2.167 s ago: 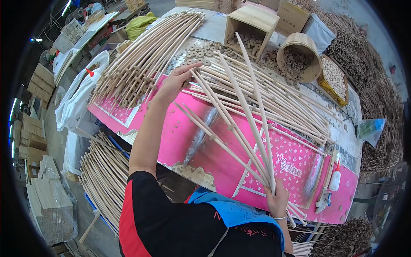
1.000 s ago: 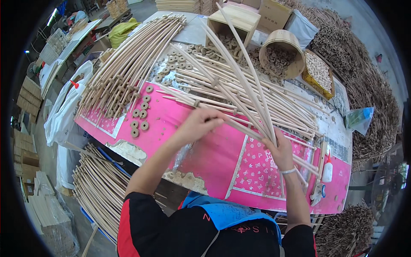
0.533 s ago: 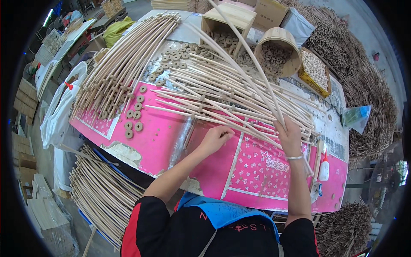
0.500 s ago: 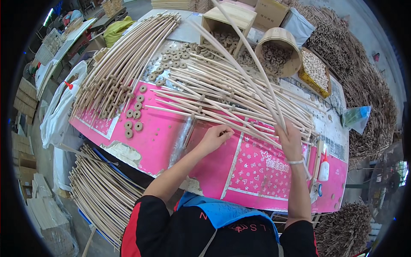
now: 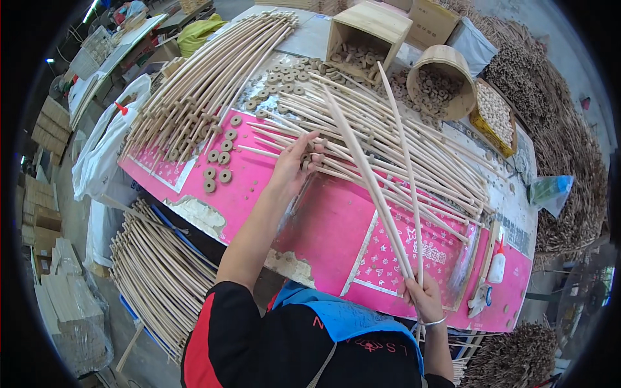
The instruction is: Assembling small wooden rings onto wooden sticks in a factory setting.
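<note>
My right hand (image 5: 424, 299) is closed around the lower part of a few long pale wooden sticks (image 5: 370, 178). They spread apart and rise over the table, far ends up. My left hand (image 5: 294, 161) reaches to the near-left part of a pile of similar sticks (image 5: 388, 152). Its fingers curl around a brown wooden ring (image 5: 306, 159) among the sticks there; the fingers partly hide the ring. Other sticks in the pile also carry rings near the middle. Left of this hand, several loose rings (image 5: 224, 158) lie on the pink table cover (image 5: 323, 220).
A bundle of sticks with rings (image 5: 213, 90) lies at the left. At the back are a wooden box (image 5: 372, 29) and a wooden tub (image 5: 446, 64) of rings. A yellow crate (image 5: 495, 116) holds pale pieces. A glue bottle (image 5: 497, 265) is at the right; more sticks (image 5: 158, 271) stand below left.
My left hand has moved up and left from the pink cover to the stick pile. My right hand has come down toward me with its sticks. The view has shifted slightly.
</note>
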A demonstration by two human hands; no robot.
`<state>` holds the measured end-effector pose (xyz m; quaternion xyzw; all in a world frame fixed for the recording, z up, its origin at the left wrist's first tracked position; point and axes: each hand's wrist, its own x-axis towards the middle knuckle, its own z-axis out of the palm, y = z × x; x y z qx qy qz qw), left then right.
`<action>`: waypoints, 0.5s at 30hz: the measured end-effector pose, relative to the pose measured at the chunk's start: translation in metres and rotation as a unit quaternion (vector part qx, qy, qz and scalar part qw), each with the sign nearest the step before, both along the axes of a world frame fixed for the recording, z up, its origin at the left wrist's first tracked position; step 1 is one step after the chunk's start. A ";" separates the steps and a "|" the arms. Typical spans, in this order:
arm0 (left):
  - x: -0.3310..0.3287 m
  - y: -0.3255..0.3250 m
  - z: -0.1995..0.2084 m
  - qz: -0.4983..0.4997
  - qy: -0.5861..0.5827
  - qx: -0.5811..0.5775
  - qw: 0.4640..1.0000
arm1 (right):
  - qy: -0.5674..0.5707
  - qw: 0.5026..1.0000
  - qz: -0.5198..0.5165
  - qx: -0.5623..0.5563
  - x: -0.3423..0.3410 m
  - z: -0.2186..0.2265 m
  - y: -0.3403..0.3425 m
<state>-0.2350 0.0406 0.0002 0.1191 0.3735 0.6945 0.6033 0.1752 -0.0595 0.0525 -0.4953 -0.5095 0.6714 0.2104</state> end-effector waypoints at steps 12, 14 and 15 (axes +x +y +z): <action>-0.014 0.012 -0.004 0.071 0.040 -0.035 0.996 | 0.000 0.997 0.018 -0.078 0.007 -0.004 -0.027; -0.012 0.012 -0.003 0.070 0.056 -0.034 0.995 | 0.001 0.997 0.022 -0.078 0.009 -0.007 -0.028; -0.012 0.012 -0.002 0.075 0.051 -0.021 0.996 | 0.001 0.997 0.026 -0.079 0.010 -0.008 -0.028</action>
